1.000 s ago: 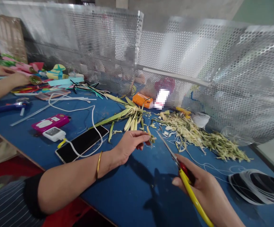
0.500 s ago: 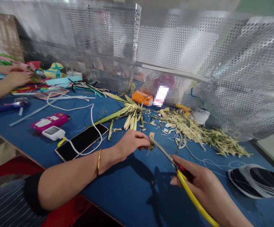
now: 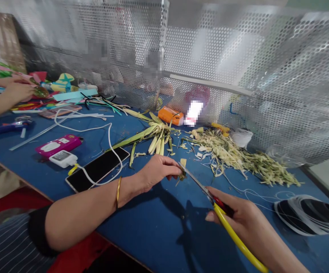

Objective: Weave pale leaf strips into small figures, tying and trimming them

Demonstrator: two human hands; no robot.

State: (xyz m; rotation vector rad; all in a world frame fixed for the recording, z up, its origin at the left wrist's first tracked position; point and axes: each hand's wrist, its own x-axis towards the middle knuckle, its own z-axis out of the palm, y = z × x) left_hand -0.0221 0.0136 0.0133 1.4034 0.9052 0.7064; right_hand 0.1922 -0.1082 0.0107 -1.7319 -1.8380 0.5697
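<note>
Near the middle of the blue table, my left hand (image 3: 164,170) pinches a small piece of dry leaf (image 3: 183,173) between thumb and fingers, just above the tabletop. My right hand (image 3: 238,208) is wrapped round the scissors (image 3: 234,239), which have a yellow and red handle. Their blade tips lie against the leaf piece, close to my left fingertips. Beyond my left hand is a bunch of pale green leaf strips (image 3: 158,132). A long heap of cut, shredded leaves (image 3: 229,151) spreads behind the scissors.
A dark phone (image 3: 99,170), a magenta device (image 3: 58,146) and a white cable (image 3: 110,136) lie left. An orange packet (image 3: 170,115) and a lit phone (image 3: 194,112) stand by the perforated metal screen (image 3: 215,49). A spool of white line (image 3: 309,214) sits right. Another person's hands (image 3: 19,91) work far left.
The view has shifted very slightly. Both hands, the scissors and the leaf piece stay in nearly the same place.
</note>
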